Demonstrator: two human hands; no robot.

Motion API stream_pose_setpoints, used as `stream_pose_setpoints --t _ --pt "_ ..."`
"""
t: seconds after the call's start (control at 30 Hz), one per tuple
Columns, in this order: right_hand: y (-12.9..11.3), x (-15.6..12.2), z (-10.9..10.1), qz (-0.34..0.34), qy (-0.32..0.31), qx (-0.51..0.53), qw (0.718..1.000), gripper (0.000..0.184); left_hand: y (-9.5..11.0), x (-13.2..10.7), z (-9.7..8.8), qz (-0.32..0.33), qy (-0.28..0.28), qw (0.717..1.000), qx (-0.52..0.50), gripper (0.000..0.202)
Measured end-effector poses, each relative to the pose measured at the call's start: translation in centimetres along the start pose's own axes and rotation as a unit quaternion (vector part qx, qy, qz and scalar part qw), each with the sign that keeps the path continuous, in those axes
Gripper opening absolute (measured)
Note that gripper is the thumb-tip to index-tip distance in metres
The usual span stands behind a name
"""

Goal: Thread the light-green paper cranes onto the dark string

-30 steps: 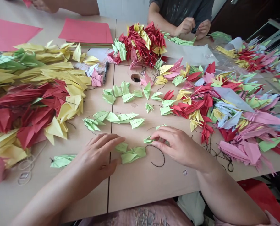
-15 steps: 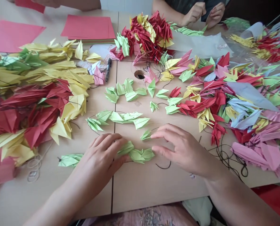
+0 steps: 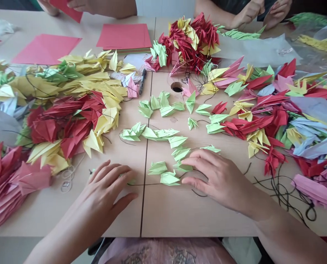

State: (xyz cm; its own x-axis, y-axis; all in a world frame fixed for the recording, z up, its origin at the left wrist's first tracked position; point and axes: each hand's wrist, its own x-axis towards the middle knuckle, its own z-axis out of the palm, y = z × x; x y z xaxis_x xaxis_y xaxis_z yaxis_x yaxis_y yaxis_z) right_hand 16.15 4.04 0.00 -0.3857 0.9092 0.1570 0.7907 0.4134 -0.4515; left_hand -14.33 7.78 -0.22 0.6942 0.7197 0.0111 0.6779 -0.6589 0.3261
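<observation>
Folded green paper pieces, like flattened origami cranes, lie strung on dark thread across the table. My left hand (image 3: 111, 187) is low over the near string, fingers spread, partly hiding a green piece (image 3: 131, 182) under it. A thin thread (image 3: 155, 184) runs rightward from there. Between the hands sit two green cranes (image 3: 157, 168) (image 3: 170, 178). My right hand (image 3: 215, 176) has thumb and index finger apart. Their tips are beside another green crane (image 3: 183, 167); whether they touch it I cannot tell. A row of green cranes (image 3: 160, 134) lies just beyond.
Red and yellow crane strings (image 3: 77, 113) pile up at left, mixed colours (image 3: 265, 110) at right. Loose black cord (image 3: 279, 194) tangles near my right forearm. Farther off are red paper sheets (image 3: 126, 36), a black pen (image 3: 142, 81), a table hole (image 3: 177, 87) and other people's hands (image 3: 251, 13).
The view has shifted, so the table appears farther right. My left hand has drawn left, away from the green cranes between my hands. More green cranes now show beside my right fingertips.
</observation>
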Motion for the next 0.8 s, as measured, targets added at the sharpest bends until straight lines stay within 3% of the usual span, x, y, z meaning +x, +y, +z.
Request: stream_pose_setpoints --t 0.13,0.3,0.4,0.6,0.8 --pt "-0.5 0.0 0.2 -0.027 -0.046 0.003 0.999 0.018 0.2 -0.7 0.1 -0.007 -0.008 1.000 -0.010 0.025" --pt "-0.6 -0.5 0.2 -0.035 -0.029 -0.001 0.999 0.017 0.0 -1.2 0.2 -0.026 0.012 1.000 0.006 0.041" --pt "-0.5 -0.8 0.3 -0.060 -0.054 -0.003 0.997 0.016 -0.5 -1.3 -0.1 -0.036 0.013 0.999 0.018 0.043" --pt "-0.2 -1.1 1.2 -0.055 -0.095 -0.030 0.994 0.014 -1.5 -1.1 -1.2 -0.048 -0.031 0.998 -0.029 0.037" --pt "0.0 -1.5 0.7 -0.063 -0.139 -0.023 0.988 0.018 -1.7 -1.1 -1.3 -0.061 -0.010 0.998 -0.024 0.025"
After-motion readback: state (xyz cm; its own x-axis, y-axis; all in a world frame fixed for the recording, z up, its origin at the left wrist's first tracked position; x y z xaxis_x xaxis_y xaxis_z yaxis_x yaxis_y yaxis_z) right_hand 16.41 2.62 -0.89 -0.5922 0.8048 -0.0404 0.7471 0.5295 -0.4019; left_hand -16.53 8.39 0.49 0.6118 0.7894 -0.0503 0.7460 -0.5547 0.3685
